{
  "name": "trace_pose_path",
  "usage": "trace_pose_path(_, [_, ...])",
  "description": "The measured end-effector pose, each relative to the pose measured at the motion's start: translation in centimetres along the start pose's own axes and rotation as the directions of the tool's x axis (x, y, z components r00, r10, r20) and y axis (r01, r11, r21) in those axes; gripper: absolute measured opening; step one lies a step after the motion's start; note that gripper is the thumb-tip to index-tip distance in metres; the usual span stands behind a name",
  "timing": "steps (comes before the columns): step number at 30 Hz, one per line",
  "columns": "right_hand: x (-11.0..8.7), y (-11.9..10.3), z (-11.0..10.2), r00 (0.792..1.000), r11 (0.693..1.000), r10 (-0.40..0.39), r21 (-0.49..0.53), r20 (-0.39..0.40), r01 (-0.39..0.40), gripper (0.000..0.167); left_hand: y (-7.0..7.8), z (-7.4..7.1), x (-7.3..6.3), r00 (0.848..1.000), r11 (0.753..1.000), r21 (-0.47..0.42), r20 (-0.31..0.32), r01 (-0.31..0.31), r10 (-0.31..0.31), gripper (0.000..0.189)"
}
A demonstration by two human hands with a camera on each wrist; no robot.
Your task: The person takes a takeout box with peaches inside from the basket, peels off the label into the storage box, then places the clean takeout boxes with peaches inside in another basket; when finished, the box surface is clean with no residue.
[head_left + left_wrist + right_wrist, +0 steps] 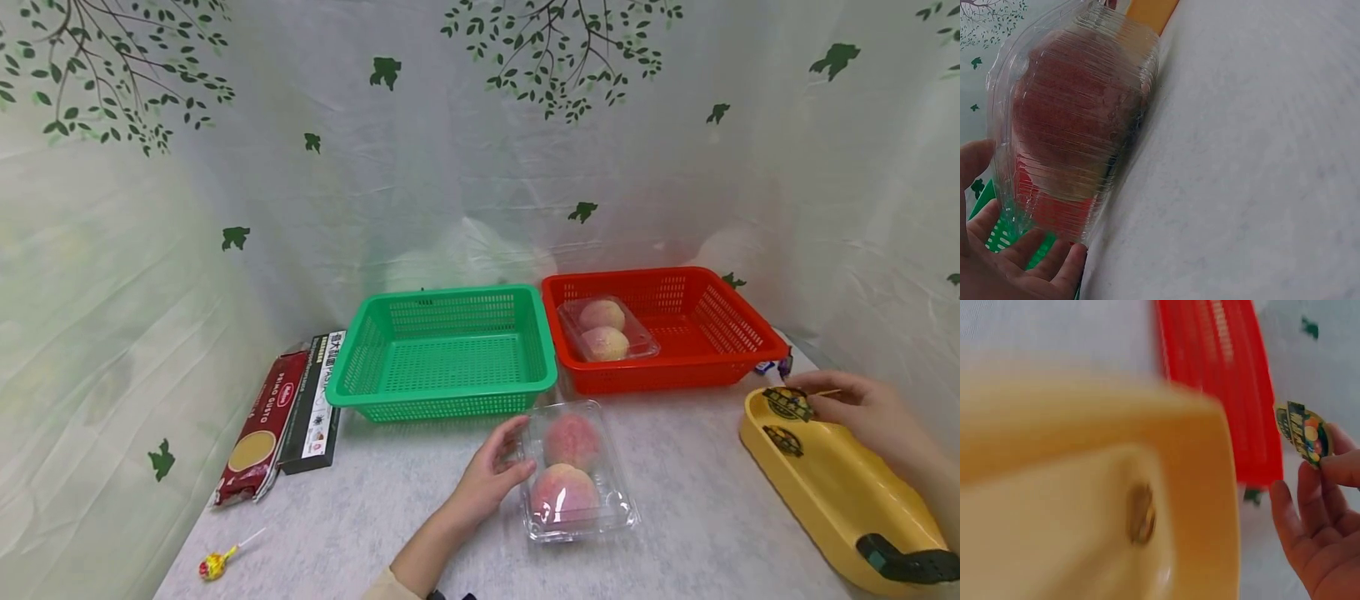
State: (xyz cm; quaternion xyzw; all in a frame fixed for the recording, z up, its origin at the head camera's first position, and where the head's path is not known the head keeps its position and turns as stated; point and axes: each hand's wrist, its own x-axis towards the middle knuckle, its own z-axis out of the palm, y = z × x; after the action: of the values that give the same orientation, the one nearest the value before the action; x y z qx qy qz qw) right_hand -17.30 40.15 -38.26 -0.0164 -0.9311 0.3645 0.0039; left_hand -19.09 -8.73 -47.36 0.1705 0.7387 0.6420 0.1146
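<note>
A clear plastic clamshell box (618,508) with two peaches (572,442) rests on the table. My left hand (487,471) touches its left side, fingers spread and only lightly bent; in the left wrist view the fingertips (1075,253) lie along the box's side. Over the far end of a yellow tray (847,467), my right hand (862,408) pinches a fruit-picture sticker (1304,432) between thumb and finger. Another, similar sticker (782,440) lies inside the tray, blurred in the right wrist view.
A green basket (450,408) stands at the back centre. Beside it, a red basket (660,375) holds another box of peaches (604,327). On the left lie a red pasta packet (262,425), a black box (311,417) and a lollipop (213,567). A dark object (907,560) is at the tray's near end.
</note>
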Motion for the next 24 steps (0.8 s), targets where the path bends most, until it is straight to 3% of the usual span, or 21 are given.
trace_pose_path(6, [0.5,3.2,-1.2,0.998,0.988,0.044,-0.151,0.048,-0.036,0.033,0.1,0.0,0.1,1.000,1.000,-0.002,-0.003,0.002,-0.002,0.059])
trace_pose_path(13, [0.9,6.2,-0.9,0.982,0.974,0.098,-0.217,0.159,-0.062,0.031,0.2,0.0,0.0,1.000,1.000,-0.012,0.001,0.006,-0.006,0.061])
trace_pose_path(18, [1.3,6.5,-0.7,0.975,0.964,0.114,-0.256,0.191,-0.063,0.027,0.2,0.0,-0.1,1.000,1.000,-0.010,-0.002,-0.001,0.001,0.061])
trace_pose_path(24, [1.5,6.0,-0.4,0.982,0.921,0.045,-0.389,0.186,0.032,0.020,0.1,0.0,0.0,1.000,1.000,0.001,0.000,-0.006,0.006,0.060])
